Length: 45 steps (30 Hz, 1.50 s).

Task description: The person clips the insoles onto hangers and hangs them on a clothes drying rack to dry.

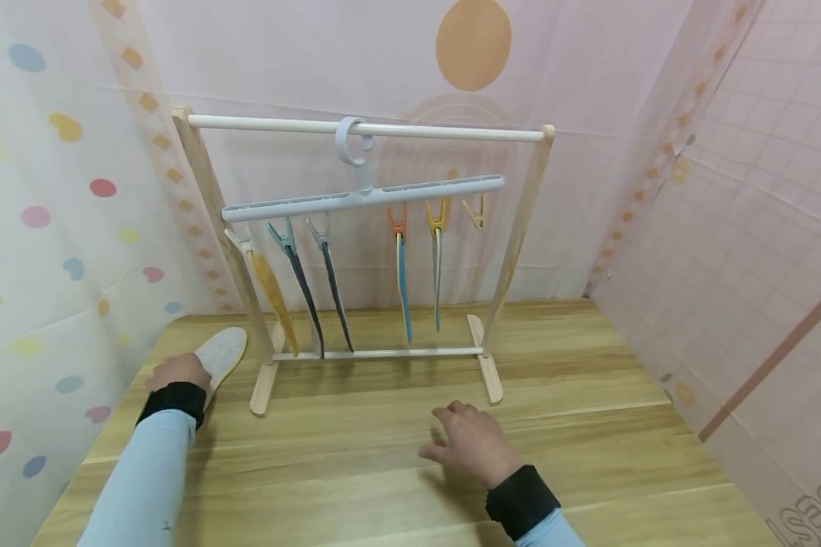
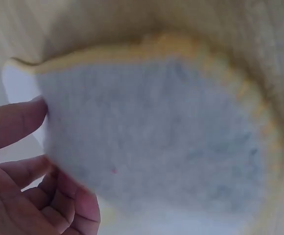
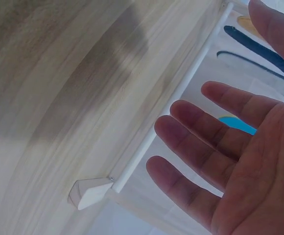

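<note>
My left hand [image 1: 180,372] grips a pale grey insole [image 1: 222,351] with yellow edging at the table's left side. In the left wrist view the thumb and fingers pinch one edge of this insole [image 2: 156,132], its broad face turned to the camera. My right hand [image 1: 475,444] hovers over the table in front of the rack, its fingers spread and relaxed, holding nothing. Seen from the right wrist, the palm and loosely extended fingers of that hand [image 3: 240,156] show. A light blue-grey hanger [image 1: 301,205] tilts on the rack's top bar, its left end lower.
The wooden rack [image 1: 520,243] stands at the table's back. From the hanger's clips hang a yellow insole [image 1: 270,292], two dark ones [image 1: 305,296] and two with blue [image 1: 402,289]. The rightmost tan clip [image 1: 477,214] holds nothing. A patterned curtain [image 1: 75,228] borders the table.
</note>
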Tool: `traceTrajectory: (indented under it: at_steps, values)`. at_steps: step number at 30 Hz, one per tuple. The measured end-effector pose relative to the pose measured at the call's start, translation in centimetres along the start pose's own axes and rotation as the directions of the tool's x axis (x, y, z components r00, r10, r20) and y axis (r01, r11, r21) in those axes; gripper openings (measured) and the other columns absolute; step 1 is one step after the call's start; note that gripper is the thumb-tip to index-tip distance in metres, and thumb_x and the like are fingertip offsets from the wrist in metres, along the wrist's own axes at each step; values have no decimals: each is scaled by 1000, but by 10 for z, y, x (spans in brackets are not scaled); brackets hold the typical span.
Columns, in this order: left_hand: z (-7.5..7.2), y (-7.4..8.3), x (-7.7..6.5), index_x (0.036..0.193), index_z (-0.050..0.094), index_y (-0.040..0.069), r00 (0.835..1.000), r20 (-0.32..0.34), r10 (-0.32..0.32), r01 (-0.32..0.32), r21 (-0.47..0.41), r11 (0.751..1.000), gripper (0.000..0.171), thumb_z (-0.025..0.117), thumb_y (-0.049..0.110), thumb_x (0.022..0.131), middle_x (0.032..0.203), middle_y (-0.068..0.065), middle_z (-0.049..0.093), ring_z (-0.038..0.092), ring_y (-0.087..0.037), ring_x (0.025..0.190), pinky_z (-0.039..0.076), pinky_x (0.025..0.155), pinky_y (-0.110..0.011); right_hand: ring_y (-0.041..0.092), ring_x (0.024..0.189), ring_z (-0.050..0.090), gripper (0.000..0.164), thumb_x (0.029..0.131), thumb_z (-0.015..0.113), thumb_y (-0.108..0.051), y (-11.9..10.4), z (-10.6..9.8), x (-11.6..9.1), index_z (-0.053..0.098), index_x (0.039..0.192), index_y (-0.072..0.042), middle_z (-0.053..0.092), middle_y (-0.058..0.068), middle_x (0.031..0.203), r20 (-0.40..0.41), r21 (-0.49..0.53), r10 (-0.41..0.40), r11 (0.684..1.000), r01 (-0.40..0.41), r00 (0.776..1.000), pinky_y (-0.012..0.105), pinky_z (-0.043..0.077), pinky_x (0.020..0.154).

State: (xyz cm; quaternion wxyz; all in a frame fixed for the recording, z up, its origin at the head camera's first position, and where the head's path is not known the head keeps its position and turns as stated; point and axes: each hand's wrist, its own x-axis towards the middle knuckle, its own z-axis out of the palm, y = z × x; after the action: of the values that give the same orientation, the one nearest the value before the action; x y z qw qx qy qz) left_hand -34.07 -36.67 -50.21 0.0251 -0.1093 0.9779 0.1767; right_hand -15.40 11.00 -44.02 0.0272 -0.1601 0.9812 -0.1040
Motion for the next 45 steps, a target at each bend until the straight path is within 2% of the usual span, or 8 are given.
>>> traceTrajectory:
  at_steps: [9, 15, 20, 24, 32, 35, 40, 45]
  values:
    - [-15, 4, -17, 120, 51, -16, 997, 70, 20, -14, -80, 997, 43, 55, 12, 88, 120, -41, 53, 54, -57, 103, 41, 83, -71, 32, 106, 62, 66, 86, 71, -54, -3, 0, 1, 62, 130, -5, 63, 15, 120, 8, 21, 13, 1000, -13, 1000, 46, 53, 83]
    - [-20, 16, -37, 117, 53, -16, 999, -7, 49, -49, -133, 990, 38, 51, 7, 87, 112, -40, 57, 58, -54, 94, 48, 76, -63, 32, 105, 63, 67, 86, 71, -54, -4, 1, 4, 63, 129, -4, 64, 16, 120, -9, 16, -1, 1000, 1, 1000, 45, 53, 83]
    - [-25, 21, -59, 118, 54, -15, 991, -134, -8, -23, -222, 975, 37, 46, 6, 88, 110, -39, 59, 60, -53, 89, 47, 69, -60, 33, 106, 63, 66, 86, 72, -53, -6, -1, 6, 63, 129, -3, 63, 17, 120, -15, 6, -6, 1000, 6, 1000, 46, 53, 84]
    - [-28, 23, -72, 109, 57, -13, 948, -310, -67, -40, -325, 945, 30, 50, 5, 86, 100, -37, 61, 59, -53, 84, 44, 67, -61, 33, 103, 64, 65, 86, 73, -51, -8, -4, 6, 63, 128, -2, 64, 18, 119, -33, -4, -16, 1000, 16, 999, 46, 54, 81]
    - [-32, 44, -99, 90, 58, -8, 771, -631, -85, -248, -420, 873, 13, 60, 5, 86, 81, -29, 62, 57, -45, 69, 39, 59, -50, 35, 104, 64, 65, 85, 74, -50, -10, -12, 9, 64, 127, -1, 64, 21, 120, -53, 2, -17, 1000, 17, 998, 48, 53, 83]
    - [-30, 59, -117, 85, 57, -5, 727, -685, -47, -338, -417, 844, 12, 62, 6, 84, 75, -24, 62, 55, -35, 59, 38, 53, -37, 36, 107, 63, 64, 86, 74, -49, -10, -16, 11, 63, 128, -2, 63, 21, 122, -62, 19, 9, 1000, -8, 998, 49, 52, 85]
    - [-20, 92, -151, 88, 59, -4, 706, -702, 90, -494, -398, 773, 12, 66, 6, 86, 74, -19, 65, 56, -18, 55, 38, 47, -16, 36, 106, 64, 60, 87, 74, -45, -7, -27, 14, 64, 127, -2, 64, 22, 120, -110, 30, 29, 999, -26, 994, 48, 54, 80]
    - [-1, 130, -177, 98, 60, -6, 711, -657, 251, -608, -395, 688, 16, 69, 1, 87, 81, -22, 68, 63, -26, 61, 46, 48, -25, 35, 99, 67, 52, 90, 72, -41, -4, -35, 20, 66, 122, -1, 66, 21, 115, -160, -15, 12, 1000, -14, 987, 45, 56, 75]
